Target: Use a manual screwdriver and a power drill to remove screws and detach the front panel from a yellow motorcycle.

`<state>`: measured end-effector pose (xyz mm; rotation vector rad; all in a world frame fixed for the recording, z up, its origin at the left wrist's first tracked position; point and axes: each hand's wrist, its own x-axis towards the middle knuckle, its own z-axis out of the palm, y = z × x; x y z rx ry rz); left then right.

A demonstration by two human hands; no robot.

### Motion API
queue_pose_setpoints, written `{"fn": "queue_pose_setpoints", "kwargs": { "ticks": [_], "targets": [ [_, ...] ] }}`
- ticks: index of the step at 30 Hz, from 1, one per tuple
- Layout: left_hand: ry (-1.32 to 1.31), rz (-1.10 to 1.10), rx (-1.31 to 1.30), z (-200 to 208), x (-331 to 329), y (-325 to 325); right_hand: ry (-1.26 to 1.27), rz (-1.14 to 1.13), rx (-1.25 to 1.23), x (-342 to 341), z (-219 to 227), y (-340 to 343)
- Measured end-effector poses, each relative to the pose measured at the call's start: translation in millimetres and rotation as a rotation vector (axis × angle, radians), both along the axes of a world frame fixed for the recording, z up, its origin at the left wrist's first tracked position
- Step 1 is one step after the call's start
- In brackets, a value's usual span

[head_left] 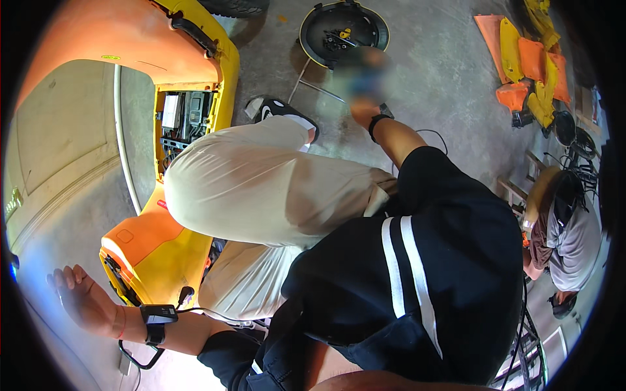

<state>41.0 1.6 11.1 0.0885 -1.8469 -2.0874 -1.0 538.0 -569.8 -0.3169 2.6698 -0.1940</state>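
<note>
My left hand is out at the lower left with its fingers apart and nothing in it. It is nearest the yellow and orange body panel of a scooter-like vehicle, and apart from it. My right arm reaches far forward, and my right hand is smeared over, so its fingers cannot be made out. Something blue shows within the blur. Just beyond that hand lies an upturned, helmet-like black bowl with a yellow rim. Small dark parts and a yellow piece are inside it.
An open bay with electronics shows in the vehicle's side. Orange and yellow panels are piled at the far right. Another person is low down at the right edge. A tyre stands at the top, and a cable lies on the floor.
</note>
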Motion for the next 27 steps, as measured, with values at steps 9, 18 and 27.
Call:
{"fn": "queue_pose_setpoints", "kwargs": {
  "ticks": [9,18,27],
  "targets": [
    [-0.009,-0.004,0.007,-1,0,7,-0.079,-0.038,-0.008,0,1,-8],
    [-0.019,0.014,0.019,-4,0,11,-0.001,-0.048,-0.029,1,-3,-12],
    [-0.004,0.016,0.014,-2,7,7,-0.096,-0.135,-0.174,-7,37,-21]
  ]
}}
